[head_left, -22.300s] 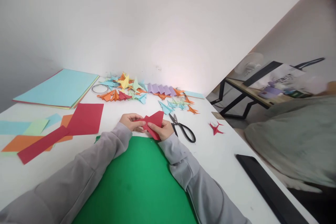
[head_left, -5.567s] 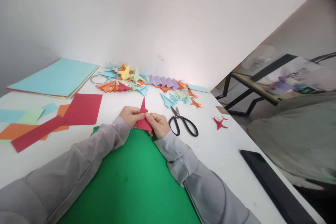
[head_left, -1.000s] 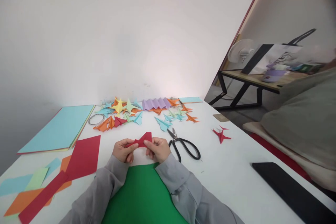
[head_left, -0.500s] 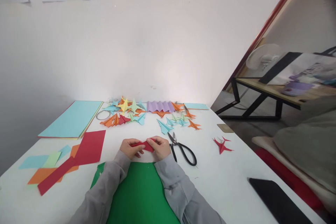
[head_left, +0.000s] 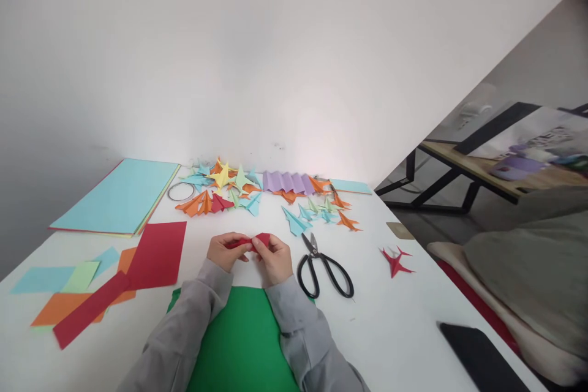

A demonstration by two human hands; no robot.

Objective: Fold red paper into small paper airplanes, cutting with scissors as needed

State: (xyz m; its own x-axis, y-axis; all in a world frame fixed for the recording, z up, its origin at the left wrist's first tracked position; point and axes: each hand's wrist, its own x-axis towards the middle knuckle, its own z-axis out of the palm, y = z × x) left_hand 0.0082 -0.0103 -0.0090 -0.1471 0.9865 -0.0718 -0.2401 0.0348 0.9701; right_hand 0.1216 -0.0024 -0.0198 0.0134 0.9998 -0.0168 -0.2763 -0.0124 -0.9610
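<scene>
Between both hands, a small piece of folded red paper (head_left: 261,239) is held above the near middle of the white table. My left hand (head_left: 226,251) pinches its left end, thumb along the near side. At its right part, my right hand (head_left: 276,258) grips the paper between thumb and fingers. Fingers cover much of the paper, so its exact shape is hidden. Black-handled scissors (head_left: 315,257) lie just right of my right hand, blades partly apart. Farther right rests a red folded paper plane (head_left: 395,261).
Several folded paper planes (head_left: 221,177) and a pleated purple paper (head_left: 287,182) line the back by the wall. Coloured sheets (head_left: 117,196) are stacked at back left. Cut red paper (head_left: 158,255) and other pieces lie left. A black flat object (head_left: 480,355) sits near right.
My view has tilted down and shifted, so the wall posters are out of sight. The red paper has turned in my fingers, and both hands still hold it.
</scene>
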